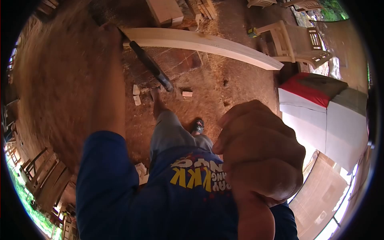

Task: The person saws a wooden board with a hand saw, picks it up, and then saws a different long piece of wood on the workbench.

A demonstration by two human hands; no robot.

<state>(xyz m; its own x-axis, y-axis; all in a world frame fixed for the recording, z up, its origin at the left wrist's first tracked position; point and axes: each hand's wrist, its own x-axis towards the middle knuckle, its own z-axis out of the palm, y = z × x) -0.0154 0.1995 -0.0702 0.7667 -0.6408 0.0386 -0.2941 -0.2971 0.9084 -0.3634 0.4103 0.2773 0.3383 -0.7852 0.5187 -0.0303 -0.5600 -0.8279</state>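
My left hand (pixel 109 35), smeared by motion, is stretched out far to the upper left with its fingers wrapped round a long dark bar-like tool (pixel 148 62). The tool slants down to the right, and its rounded end hangs above the ground near my foot. Behind it, a long pale wooden plank (pixel 224 45) runs across the upper view, overlapped by the tool near its left end. Very close to the camera, my right hand (pixel 262 152) is closed into a fist in front of my blue shirt. Whatever its curled fingers may hold is hidden.
Small wood offcuts (pixel 187 94) and sawdust lie on the brown dirt floor around my feet. Thick timber (pixel 166 12) sits beyond the plank. Wooden chair frames (pixel 284 42) and a yellow tape measure (pixel 252 33) are at upper right. A covered stack (pixel 320 108) stands right.
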